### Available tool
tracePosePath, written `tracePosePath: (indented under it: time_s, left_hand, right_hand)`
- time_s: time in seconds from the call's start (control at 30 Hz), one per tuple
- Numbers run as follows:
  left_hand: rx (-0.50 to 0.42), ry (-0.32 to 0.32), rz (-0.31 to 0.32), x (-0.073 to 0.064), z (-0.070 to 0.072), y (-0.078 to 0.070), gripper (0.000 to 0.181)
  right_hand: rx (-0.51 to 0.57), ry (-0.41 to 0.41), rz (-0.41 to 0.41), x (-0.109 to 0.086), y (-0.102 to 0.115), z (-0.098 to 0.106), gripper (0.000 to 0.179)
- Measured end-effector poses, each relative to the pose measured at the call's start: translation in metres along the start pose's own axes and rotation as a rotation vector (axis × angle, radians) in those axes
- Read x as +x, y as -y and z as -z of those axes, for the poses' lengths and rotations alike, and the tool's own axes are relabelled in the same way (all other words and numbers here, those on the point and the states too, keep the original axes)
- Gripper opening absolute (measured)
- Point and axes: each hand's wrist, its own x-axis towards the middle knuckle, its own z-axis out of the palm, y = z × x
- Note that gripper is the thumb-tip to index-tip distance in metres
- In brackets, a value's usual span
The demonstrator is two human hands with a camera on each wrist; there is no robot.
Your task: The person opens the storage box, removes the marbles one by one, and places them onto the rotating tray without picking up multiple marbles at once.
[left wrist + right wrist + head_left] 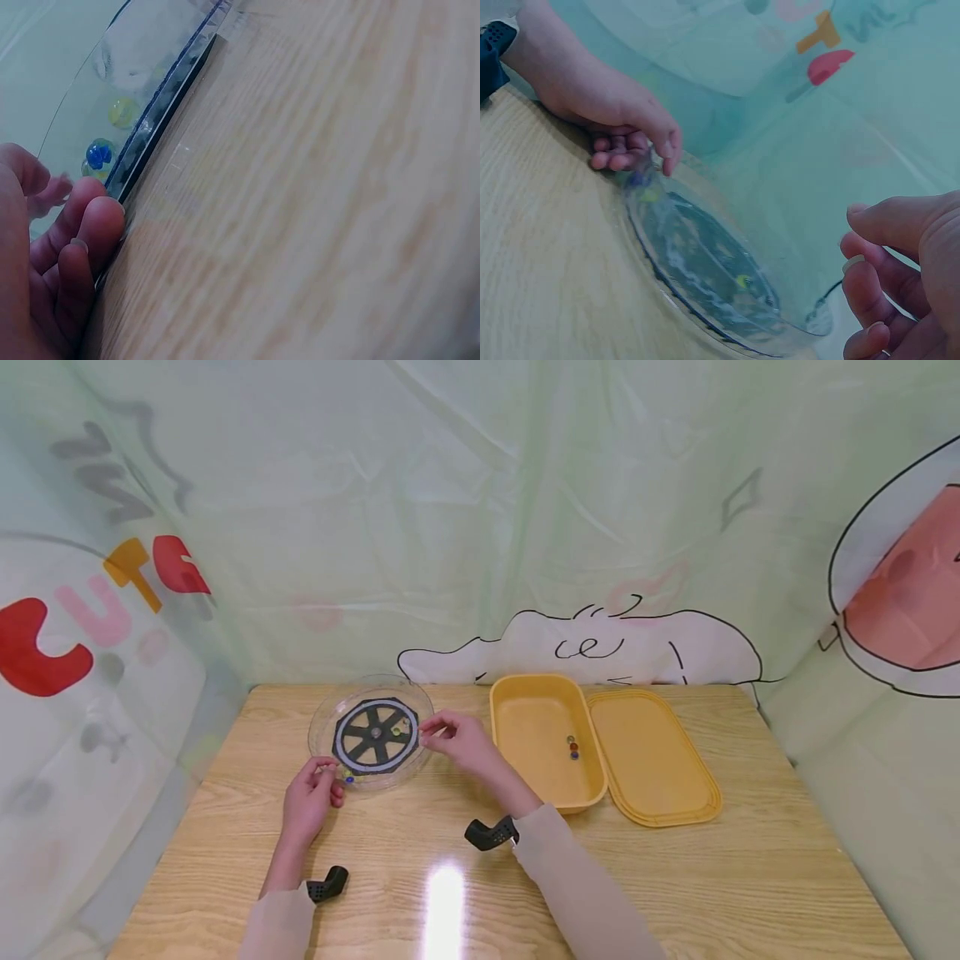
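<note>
A round clear dish [318,739] with a black six-spoked wheel pattern [358,732] stands at the back left of the table. My left hand [311,795] pinches its near-left rim, fingers against the outside of the wall. Just inside that wall sit a blue marble [100,155] and a yellow marble [122,112]. A greenish marble [396,732] and a clear one [406,722] lie on the right of the wheel pattern. At the dish's right rim, my right hand [461,743] has its fingers loosely bent, nothing visible between them.
Right of the dish is a yellow-orange bin [543,793] with a red marble [573,747], a blue one and a pale one inside. Its matching lid [656,760] lies flat against the bin's right side. Behind the wooden table [405,877] hangs a printed curtain [465,527].
</note>
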Motion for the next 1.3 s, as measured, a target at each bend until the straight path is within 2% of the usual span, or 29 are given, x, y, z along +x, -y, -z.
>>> tracePosePath:
  time_s: [0.3, 0.67, 0.97, 1.13, 1.3]
  left_hand:
    - [-0.022, 0.006, -0.007, 0.003, -0.001, 0.001, 0.020]
    - [-0.037, 0.006, -0.010, 0.001, -0.001, 0.001, 0.018]
    - [-0.027, 0.005, 0.001, 0.000, 0.000, 0.000, 0.019]
    - [-0.025, 0.002, 0.000, 0.000, 0.001, 0.001, 0.019]
    - [-0.027, 0.002, -0.005, 0.001, 0.000, 0.002, 0.020]
  right_hand:
    - [-0.017, -0.075, -0.018, -0.005, -0.001, 0.043, 0.015]
    - [-0.017, -0.077, -0.050, -0.010, -0.034, 0.091, 0.017]
    - [0.013, -0.075, -0.106, -0.013, -0.062, 0.113, 0.015]
    - [-0.045, -0.005, -0.120, -0.014, -0.071, 0.119, 0.012]
    - [-0.087, 0.151, -0.109, -0.016, -0.074, 0.119, 0.011]
